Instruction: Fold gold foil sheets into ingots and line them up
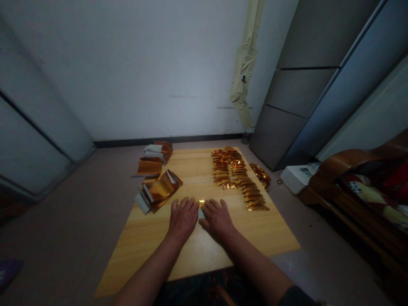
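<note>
Foil sheet (pixel 201 202) on the table (pixel 204 257) could skew if my loosely open left hand (pixel 184 216) and right hand (pixel 219 217), pressing it, push unevenly.

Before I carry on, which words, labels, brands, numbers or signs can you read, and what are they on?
None can be read.
White box: its label is too small and blurred.
Sheet under the left hand and right hand: no lettering discernible.
Grey cabinet: no lettering discernible.

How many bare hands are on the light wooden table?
2: the left bare hand and the right bare hand, at either side of a gold-and-white foil sheet. No others are visible.
</note>
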A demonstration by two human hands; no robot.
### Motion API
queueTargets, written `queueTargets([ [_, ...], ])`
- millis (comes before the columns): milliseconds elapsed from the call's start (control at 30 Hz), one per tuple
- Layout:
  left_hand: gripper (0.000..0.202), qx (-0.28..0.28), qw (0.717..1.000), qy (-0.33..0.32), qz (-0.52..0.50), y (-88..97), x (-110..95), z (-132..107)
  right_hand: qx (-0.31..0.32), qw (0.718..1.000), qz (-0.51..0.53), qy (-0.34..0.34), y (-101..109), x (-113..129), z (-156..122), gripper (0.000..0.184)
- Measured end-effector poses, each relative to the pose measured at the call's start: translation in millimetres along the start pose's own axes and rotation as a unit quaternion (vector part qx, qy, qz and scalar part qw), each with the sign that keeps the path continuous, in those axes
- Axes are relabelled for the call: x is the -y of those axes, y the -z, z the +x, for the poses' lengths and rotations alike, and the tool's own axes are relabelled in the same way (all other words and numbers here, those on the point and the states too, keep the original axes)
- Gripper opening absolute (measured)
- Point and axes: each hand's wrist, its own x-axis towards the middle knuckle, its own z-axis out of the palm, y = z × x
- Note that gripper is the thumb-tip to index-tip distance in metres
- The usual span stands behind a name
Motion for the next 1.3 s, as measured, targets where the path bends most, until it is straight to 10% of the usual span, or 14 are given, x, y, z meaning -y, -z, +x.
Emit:
queueTargets([
  [1300,0.033,-0.011,0.999,-0.031,-0.029,-16.6,10,-5,-0.031,0.999,0.008,-0.02,-2,-22,-6,0.028],
])
